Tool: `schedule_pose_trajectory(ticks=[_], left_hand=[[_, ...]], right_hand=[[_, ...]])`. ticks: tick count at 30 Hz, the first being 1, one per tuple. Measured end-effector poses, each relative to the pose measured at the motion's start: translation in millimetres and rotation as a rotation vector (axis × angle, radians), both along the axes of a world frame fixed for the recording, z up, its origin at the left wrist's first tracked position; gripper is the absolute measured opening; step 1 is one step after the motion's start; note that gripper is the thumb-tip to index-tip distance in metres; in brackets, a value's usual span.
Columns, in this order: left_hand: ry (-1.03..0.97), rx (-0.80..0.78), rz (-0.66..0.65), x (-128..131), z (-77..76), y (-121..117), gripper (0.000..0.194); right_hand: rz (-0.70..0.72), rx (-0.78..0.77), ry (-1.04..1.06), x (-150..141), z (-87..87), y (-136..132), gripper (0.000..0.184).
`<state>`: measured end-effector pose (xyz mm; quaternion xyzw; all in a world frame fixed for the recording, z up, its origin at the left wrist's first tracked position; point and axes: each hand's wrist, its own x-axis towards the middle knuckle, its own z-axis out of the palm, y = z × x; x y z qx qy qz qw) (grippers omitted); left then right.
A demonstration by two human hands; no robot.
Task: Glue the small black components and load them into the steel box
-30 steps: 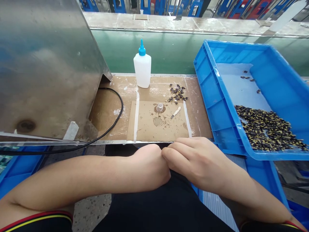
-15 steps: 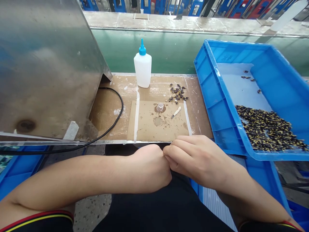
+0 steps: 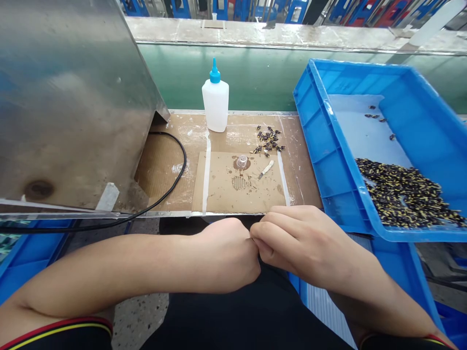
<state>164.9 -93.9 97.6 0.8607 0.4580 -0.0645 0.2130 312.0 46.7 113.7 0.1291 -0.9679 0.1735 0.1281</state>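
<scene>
From my end of the feed, I see the 2 hands held together just past the near edge of the bench, above dark clothing. The left hand is curled in, back toward the camera, its fingers folded out of view. The right hand has its fingers bent and gathered at the tips, right up against the left. I can't tell how tightly either is closed or what, if anything, is pinched between them; the hands themselves block my view.

Nearest to them is a cardboard sheet on the bench, the right knuckles just beside its near edge. On it I make out a small clear cup on a damp patch, and a thin tool with a white handle, lying slantwise. A loose cluster of small black-and-yellow parts lies at the sheet's far right corner.

Beyond the sheet, a white squeeze bottle with a blue nozzle stands upright. To my right is a blue plastic bin, with many more such parts heaped toward its near end. On the left, a black cable loops out from beneath a metal housing.
</scene>
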Motion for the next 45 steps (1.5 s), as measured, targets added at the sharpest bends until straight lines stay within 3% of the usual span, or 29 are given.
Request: schedule_pose_trajectory(ticks=[6,14,26,32,41,45], left_hand=[[-0.015,-0.016,-0.012,-1.7,-1.3,-0.7,0.041],[-0.018,0.114,0.000,1.6,-9.7,-6.8,0.041],[-0.034,0.057,-0.020,-2.5,-0.9,-3.4,0.038],[-0.119,0.130,-0.030,-6.6,1.5,-7.0,0.040],[-0.063,0.134,-0.043,-8.7,6.9,-8.0,0.040],[0.002,0.282,-0.049,-8.7,1.3,-12.4,0.033]], right_hand=[[-0.002,-0.029,0.017,0.9,1.4,0.6,0.028],[0.001,-0.006,0.041,0.2,8.9,0.3,0.020],[0.023,-0.058,0.033,0.3,4.9,0.8,0.027],[0.006,-0.065,0.045,3.5,8.5,-1.1,0.030],[-0.021,-0.088,0.126,3.3,7.6,0.4,0.012],[-0.028,-0.106,0.167,3.5,6.5,2.8,0.010]])
